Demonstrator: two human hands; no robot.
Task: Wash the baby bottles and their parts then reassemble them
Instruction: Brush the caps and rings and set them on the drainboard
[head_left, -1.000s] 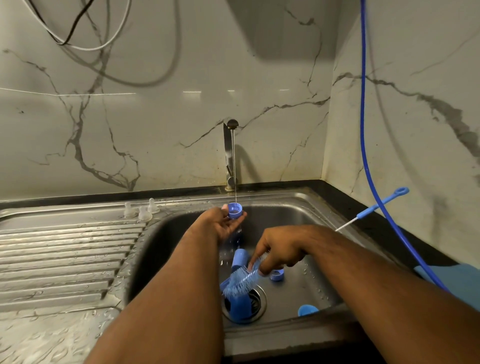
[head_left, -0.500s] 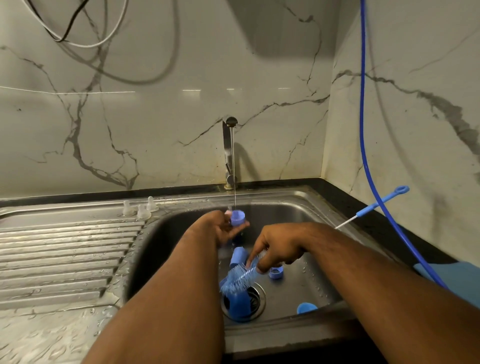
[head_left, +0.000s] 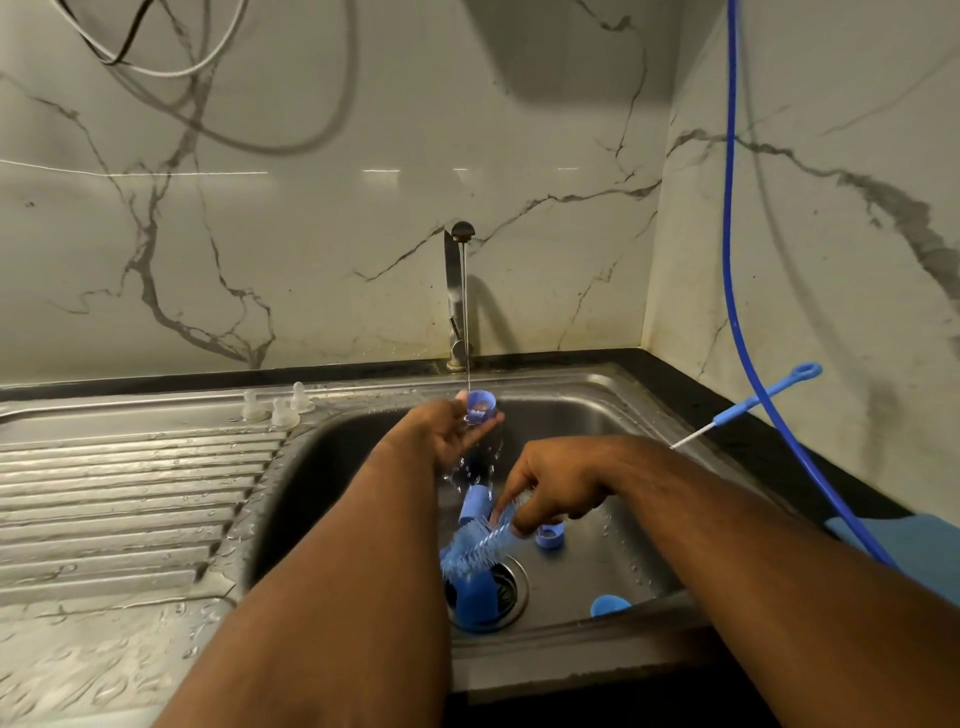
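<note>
Over the wet steel sink, the left hand pinches a round blue plastic screw ring in its fingertips beneath the tap's thin stream. The right hand curls around a bottle brush with spiky blue bristles. Three clear domed teats stand on the ribbed drainboard.
</note>
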